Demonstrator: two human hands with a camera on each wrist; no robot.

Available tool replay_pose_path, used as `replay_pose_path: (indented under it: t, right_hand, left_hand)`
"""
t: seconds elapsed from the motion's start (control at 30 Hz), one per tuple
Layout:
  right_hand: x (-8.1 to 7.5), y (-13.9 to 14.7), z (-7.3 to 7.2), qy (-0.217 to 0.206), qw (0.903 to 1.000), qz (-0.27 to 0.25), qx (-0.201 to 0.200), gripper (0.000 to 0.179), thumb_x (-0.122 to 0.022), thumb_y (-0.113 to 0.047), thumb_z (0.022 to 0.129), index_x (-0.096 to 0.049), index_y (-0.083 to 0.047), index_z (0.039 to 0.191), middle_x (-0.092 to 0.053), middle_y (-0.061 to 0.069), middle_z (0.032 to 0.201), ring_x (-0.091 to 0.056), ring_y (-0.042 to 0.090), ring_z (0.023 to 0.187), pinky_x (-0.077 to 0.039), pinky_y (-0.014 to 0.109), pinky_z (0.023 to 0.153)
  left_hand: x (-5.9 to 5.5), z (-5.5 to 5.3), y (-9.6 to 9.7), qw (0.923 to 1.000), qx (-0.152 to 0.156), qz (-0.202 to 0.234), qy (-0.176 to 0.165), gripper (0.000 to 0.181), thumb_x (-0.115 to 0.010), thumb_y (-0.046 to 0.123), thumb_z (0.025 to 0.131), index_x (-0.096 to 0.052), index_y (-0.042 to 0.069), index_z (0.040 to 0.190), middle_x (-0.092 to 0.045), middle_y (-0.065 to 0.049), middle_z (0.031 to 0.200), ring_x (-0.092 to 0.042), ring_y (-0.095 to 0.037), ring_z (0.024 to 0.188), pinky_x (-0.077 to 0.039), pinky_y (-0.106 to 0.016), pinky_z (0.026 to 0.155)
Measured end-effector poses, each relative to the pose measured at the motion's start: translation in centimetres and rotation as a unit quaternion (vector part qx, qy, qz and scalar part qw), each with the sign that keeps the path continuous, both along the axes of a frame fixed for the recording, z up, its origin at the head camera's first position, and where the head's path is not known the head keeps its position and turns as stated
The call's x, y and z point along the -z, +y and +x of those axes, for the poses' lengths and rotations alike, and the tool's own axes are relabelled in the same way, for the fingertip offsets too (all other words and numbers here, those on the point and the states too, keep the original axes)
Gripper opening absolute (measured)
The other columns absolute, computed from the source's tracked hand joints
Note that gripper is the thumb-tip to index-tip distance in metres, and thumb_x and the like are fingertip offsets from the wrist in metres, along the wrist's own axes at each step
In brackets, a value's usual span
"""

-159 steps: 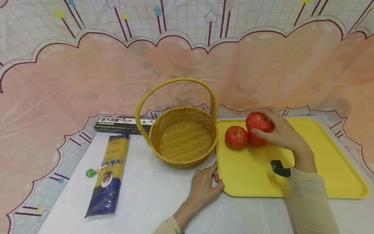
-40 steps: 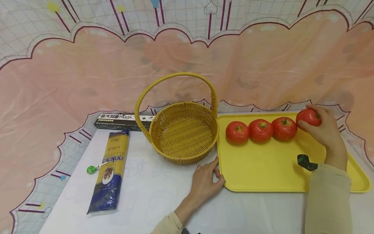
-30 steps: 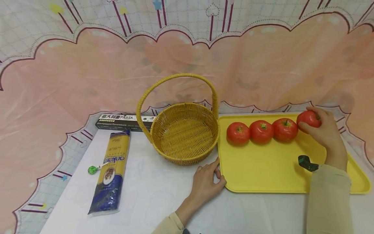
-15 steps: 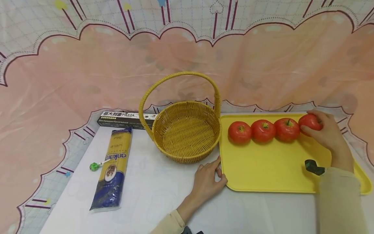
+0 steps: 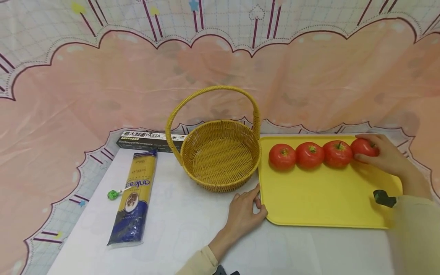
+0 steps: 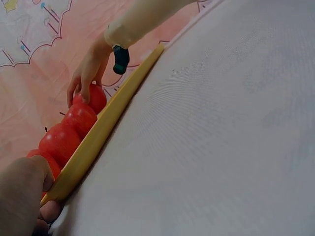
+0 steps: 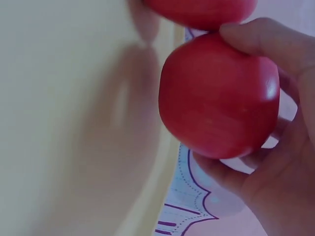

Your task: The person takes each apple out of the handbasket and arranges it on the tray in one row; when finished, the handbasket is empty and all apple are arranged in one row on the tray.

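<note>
Four red apples sit in a row along the far side of a yellow tray [image 5: 323, 198]. My right hand [image 5: 385, 152] holds the rightmost apple [image 5: 362, 148], with thumb and fingers curled about its sides; the right wrist view shows this apple [image 7: 219, 96] close up, right beside its neighbour [image 7: 206, 10]. At the tray's near left corner, my left hand [image 5: 242, 212] pinches the rim. In the left wrist view its thumb lies over the tray edge [image 6: 93, 147] and its fingertips show below, next to the nearest apple, which the thumb partly hides.
A yellow wicker basket [image 5: 220, 185] with a tall handle stands left of the tray. Farther left lie a blue and yellow ankara pasta packet [image 5: 132, 198], a green lollipop [image 5: 112, 194] and a black pasta box [image 5: 148, 143]. A patterned cloth [image 5: 220, 76] hangs behind.
Earlier my right hand gripped an apple at the tray's left part; now it holds the one at the row's right end. Lately its forearm has swung right. The left hand stays at the rim.
</note>
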State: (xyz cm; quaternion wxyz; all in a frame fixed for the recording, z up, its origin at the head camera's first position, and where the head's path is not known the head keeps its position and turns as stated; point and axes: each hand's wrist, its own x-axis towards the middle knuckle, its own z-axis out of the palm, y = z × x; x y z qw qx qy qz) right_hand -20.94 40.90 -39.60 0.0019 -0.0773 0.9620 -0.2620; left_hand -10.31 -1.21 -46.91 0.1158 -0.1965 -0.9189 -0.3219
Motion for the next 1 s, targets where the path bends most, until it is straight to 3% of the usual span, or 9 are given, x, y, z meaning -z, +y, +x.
replay_pose_path:
  t: [0.27,0.57,1.0]
  right_hand:
    - [0.1,0.9,-0.5,-0.045,0.9984,0.008,-0.032,0.071,-0.068,-0.030,0.084,-0.034,-0.007,0.141,-0.027,0.034,0.134,-0.034,0.052,0.111,-0.032,0.072,0.086]
    - [0.1,1.2,-1.3,-0.054,0.9960,0.015,-0.069,0.066,-0.071,-0.023,0.081,-0.039,-0.005,0.137,-0.030,0.032,0.132,-0.037,0.049,0.110,-0.035,0.070,0.086]
    - [-1.2,0.9,-2.6,-0.047,0.9847,0.102,-0.133,0.062,-0.076,-0.027,0.075,-0.049,-0.003,0.125,-0.044,0.027,0.115,-0.053,0.040,0.097,-0.047,0.054,0.077]
  left_hand:
    - [0.1,0.0,0.0,1.0000,-0.001,-0.001,0.003,0.055,-0.061,0.022,0.075,-0.059,0.005,0.128,-0.053,0.016,0.065,-0.038,0.002,0.058,-0.028,-0.016,0.064]
    - [0.2,0.0,0.0,1.0000,-0.002,-0.001,-0.007,0.055,-0.061,0.022,0.076,-0.058,0.006,0.129,-0.053,0.017,0.065,-0.038,0.002,0.059,-0.029,-0.016,0.065]
    - [0.0,0.0,0.0,0.9999,0.003,-0.004,-0.013,0.055,-0.061,0.023,0.077,-0.057,0.005,0.129,-0.054,0.016,0.066,-0.032,0.001,0.055,-0.029,-0.016,0.065]
